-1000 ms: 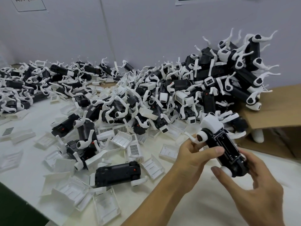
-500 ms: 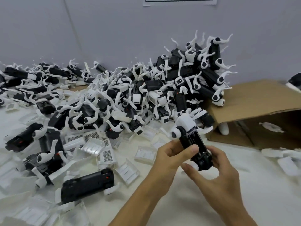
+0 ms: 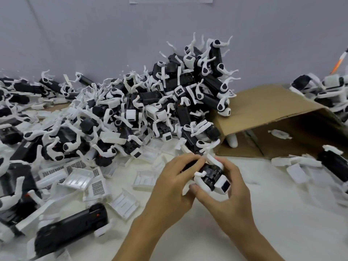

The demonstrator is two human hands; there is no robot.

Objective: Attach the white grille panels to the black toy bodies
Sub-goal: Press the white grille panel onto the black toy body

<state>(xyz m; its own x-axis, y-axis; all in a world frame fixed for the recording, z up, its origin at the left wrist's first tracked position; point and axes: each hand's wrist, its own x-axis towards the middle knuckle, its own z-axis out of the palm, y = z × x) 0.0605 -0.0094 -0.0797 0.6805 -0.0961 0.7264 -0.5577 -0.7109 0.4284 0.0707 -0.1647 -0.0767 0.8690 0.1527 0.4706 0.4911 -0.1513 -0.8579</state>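
Observation:
Both hands hold one black toy body (image 3: 211, 175) with white parts just above the white table, in the lower middle of the head view. My left hand (image 3: 175, 181) grips its far end from the left, fingers curled over the top. My right hand (image 3: 226, 193) curls round its near white end from below and the right. The body lies tilted, its white head end toward me. Loose white grille panels (image 3: 98, 187) lie on the table to the left. A large heap of black toy bodies (image 3: 180, 95) rises behind the hands.
An open cardboard box (image 3: 273, 110) lies on its side at the right, a few white parts inside. Another black body (image 3: 73, 228) lies at the lower left among white panels. More toys lie at the far right (image 3: 335, 162). A grey wall stands behind.
The toy body has been turned over and lowered toward the table; its white head end now faces me. Both hands shifted their grip on it. The camera swung further right.

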